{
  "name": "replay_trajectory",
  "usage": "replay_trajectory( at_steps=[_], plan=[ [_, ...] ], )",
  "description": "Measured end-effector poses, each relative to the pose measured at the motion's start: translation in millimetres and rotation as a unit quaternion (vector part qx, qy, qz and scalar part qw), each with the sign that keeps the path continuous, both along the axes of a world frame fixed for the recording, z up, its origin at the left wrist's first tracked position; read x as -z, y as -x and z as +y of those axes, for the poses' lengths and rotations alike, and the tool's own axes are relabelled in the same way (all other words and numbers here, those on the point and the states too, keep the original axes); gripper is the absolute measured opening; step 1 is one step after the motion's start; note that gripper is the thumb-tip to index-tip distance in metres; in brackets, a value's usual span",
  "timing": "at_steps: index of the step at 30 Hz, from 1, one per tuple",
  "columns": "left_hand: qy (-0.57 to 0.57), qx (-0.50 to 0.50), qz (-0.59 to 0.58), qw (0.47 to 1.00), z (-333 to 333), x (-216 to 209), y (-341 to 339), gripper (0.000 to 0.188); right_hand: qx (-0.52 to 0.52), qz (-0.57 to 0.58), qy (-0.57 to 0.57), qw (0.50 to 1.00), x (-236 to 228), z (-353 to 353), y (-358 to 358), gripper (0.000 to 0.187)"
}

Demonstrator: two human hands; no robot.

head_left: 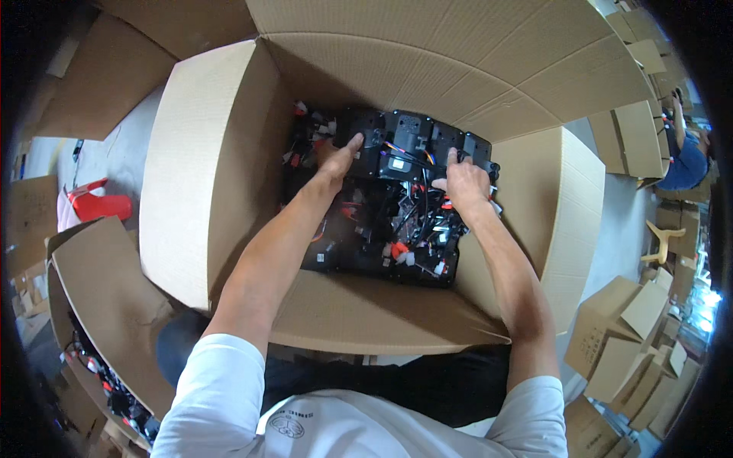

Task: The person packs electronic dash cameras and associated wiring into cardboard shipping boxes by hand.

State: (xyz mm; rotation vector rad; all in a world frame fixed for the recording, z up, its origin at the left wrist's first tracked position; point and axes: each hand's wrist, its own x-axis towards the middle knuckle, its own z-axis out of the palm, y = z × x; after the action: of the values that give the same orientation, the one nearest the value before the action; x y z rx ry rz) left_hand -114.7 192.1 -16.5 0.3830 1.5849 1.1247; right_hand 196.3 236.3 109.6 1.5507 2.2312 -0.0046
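A large open cardboard box (397,309) stands before me, with black plastic housings and loose wiring inside. Both of my arms reach down into it. At the left end of a wide black plastic housing (408,141), my left hand (337,159) grips the edge, its thumb on top and the other fingers mostly hidden. My right hand (466,182) is closed on the right part of that housing, index finger and thumb pressed to its surface. Coloured wires and a small white label show on the housing between my hands. Under it lie tangled black cables, red connectors (398,250) and more housings.
Box flaps stand up on the left (183,175) and right (580,206). Another open carton (111,282) with wired parts sits at lower left. A red plastic stool (99,200) is beyond it. Several cartons (611,328) and a person in blue (685,164) are at right.
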Motion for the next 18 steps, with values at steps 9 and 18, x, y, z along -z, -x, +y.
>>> replay_trajectory(
  at_steps=[9,18],
  plan=[
    [0.1,0.09,0.147,0.98,19.9,24.8,47.2,0.127,-0.016,0.014,0.029,0.999,-30.8,-1.7,31.1,0.067],
    [-0.01,0.211,0.364,0.907,-86.9,-297.3,51.2,0.05,-0.228,-0.006,-0.089,0.97,-121.8,10.8,-4.1,0.097]
  ],
)
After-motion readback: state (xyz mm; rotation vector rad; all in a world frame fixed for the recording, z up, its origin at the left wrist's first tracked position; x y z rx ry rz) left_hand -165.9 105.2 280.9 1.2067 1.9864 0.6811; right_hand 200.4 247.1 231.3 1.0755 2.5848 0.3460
